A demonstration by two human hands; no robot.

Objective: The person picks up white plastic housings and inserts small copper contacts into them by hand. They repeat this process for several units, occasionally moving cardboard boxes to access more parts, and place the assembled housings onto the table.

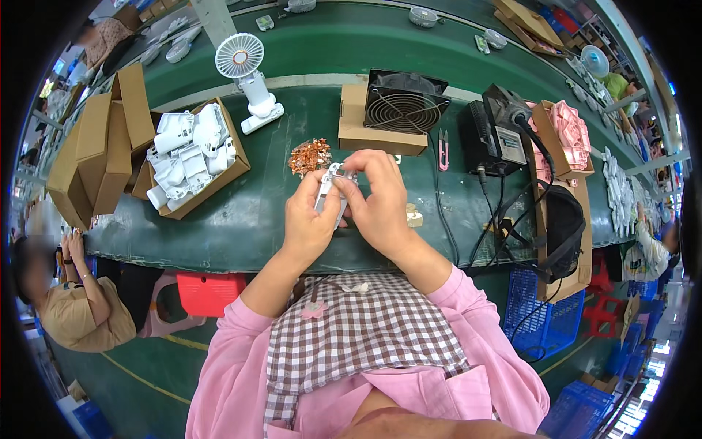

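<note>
Brown cardboard box [232, 176] between 9 and 10 o'clock of our hands, piled with white housings [191, 162]; 2nd box [580, 174] between 2 and 3, pink housings [567, 130] inside. White part [326, 187] over green bench [219, 238], between our 2 hands: narrow, partly hidden. Our left hand [308, 219] curls shut, pinching it; our right hand [382, 203], half closed, grips its upper end.

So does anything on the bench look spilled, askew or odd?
Nothing looks damaged. Small copper-coloured parts lie in a loose heap beyond the white part held between the left hand and right hand, and black cables tangle across the green bench's right side, which looks untidy. Whether either is out of place, I can't tell.
</note>
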